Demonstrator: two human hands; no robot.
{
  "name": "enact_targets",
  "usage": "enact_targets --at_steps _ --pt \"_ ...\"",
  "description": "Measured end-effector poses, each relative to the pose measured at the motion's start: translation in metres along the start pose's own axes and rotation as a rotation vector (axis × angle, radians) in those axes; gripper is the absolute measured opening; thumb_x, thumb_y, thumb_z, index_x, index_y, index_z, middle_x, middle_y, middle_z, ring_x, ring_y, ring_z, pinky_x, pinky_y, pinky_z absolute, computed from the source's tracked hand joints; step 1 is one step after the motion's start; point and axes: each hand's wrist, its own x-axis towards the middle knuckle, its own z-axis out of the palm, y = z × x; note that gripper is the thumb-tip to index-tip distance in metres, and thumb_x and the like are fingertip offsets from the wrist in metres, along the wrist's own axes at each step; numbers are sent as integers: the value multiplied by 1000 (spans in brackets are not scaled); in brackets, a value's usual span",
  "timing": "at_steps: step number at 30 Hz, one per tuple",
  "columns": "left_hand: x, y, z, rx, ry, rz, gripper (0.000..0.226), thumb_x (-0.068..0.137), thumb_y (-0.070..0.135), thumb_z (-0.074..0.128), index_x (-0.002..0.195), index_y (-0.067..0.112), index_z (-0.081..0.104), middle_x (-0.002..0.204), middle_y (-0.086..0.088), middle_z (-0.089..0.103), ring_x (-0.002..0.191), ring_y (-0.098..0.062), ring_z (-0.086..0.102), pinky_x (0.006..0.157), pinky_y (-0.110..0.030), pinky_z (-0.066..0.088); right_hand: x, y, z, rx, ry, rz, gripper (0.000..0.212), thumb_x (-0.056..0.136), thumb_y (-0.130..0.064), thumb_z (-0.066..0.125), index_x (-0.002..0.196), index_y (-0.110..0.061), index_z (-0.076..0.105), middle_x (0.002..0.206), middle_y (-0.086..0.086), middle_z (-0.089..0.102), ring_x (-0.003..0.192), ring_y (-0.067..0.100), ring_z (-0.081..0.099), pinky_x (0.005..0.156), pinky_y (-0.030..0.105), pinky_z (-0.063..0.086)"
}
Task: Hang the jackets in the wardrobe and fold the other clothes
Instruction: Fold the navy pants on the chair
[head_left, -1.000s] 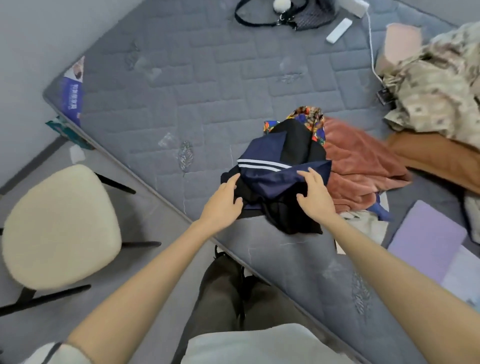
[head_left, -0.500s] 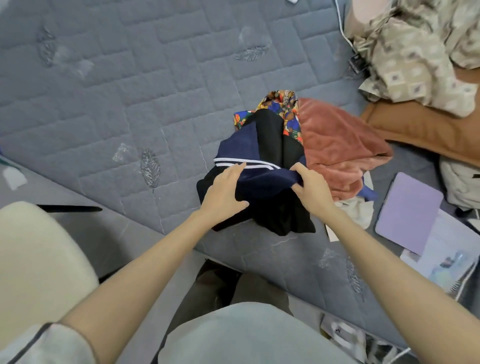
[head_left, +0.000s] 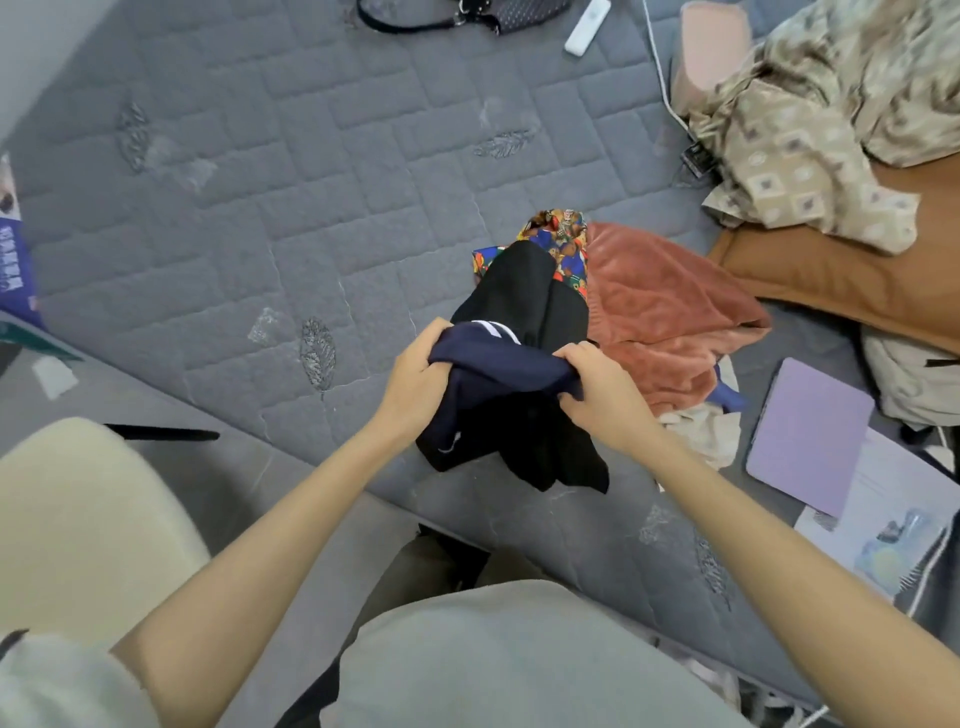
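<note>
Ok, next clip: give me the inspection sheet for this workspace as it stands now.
Surface: grey quilted mattress, with scuffed patches.
Job's things: navy garment with white stripes, bunched over black cloth; rust fleece and colourful patterned cloth lie beside them.
Clutter: white remote, black bag, purple case, papers.
Grips: left grip and right grip, bare hands, each clutch the navy garment.
Cables: white cable runs along the mattress towards the beige patterned cloth.
Surroundings: cream chair at left; wardrobe: nothing seen.
</note>
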Motion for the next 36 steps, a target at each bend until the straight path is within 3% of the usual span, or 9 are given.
enact_targets --at_steps 5,10,15,18,21,26,29,33,36 --pt "-53 13 -24 -48 118 146 31 75 1 33 78 27 50 68 21 55 64 6 45 60 -11 36 17 0 19 -184 -48 122 28 88 -30 64 104 -9 53 109 10 51 100 33 54 68 39 45" --pt "-86 3 -54 -32 469 49 33 84 3 37 91 31 53 77 25 60 75 1 52 65 -9 40 18 -36 11 -175 18 29 17 96 -19 50 101 -3 50 101 22 63 98 43 56 73 43 39" --pt "-114 -23 -77 135 476 -76 55 91 9 57 141 18 35 139 -1 46 128 -18 43 104 -26 33 5 -94 -39 27 166 -98 22 93 -18 51 84 -1 62 81 17 65 81 34 57 67 37 32" --pt "-143 -19 -60 183 465 0 66 83 21 70 140 25 37 138 1 41 130 -17 37 108 -33 32 -15 -127 -54 301 108 -36 40 93 -22 52 56 -15 40 52 0 42 56 19 42 53 31 26" --pt "-174 -13 -30 239 357 89 60 77 39 73 130 42 45 129 9 43 125 -16 36 107 -45 37 -40 -159 -67 768 57 111 40 92 -22 56 58 -17 37 41 -6 33 35 8 31 39 18 22" --pt "-204 14 7 172 128 101 90 70 65 68 145 47 22 142 18 37 133 -6 28 107 -27 28 -72 -208 -86 1310 -257 187 29 93 -24 59 72 -18 41 53 -3 29 28 3 27 27 15 19" --pt "-211 24 9 11 230 71 62 85 44 66 138 29 38 128 23 50 116 13 45 91 -3 35 -94 -236 -84 1461 -439 262 27 92 -27 62 74 -19 45 45 -7 34 27 5 35 27 13 25" --pt "-241 11 -16 41 375 -38 22 102 19 40 108 9 59 99 -5 64 89 -13 60 80 -23 43 -113 -262 -74 1580 -530 247 19 94 -25 60 81 -15 51 50 -2 51 35 4 49 32 13 37" --pt "-284 -7 -41 -107 415 -78 25 102 19 40 98 1 56 83 -8 56 69 -11 49 67 -25 40 -119 -271 -50 1498 -547 166 15 99 -15 51 112 -8 50 102 17 65 68 19 72 55 24 56"
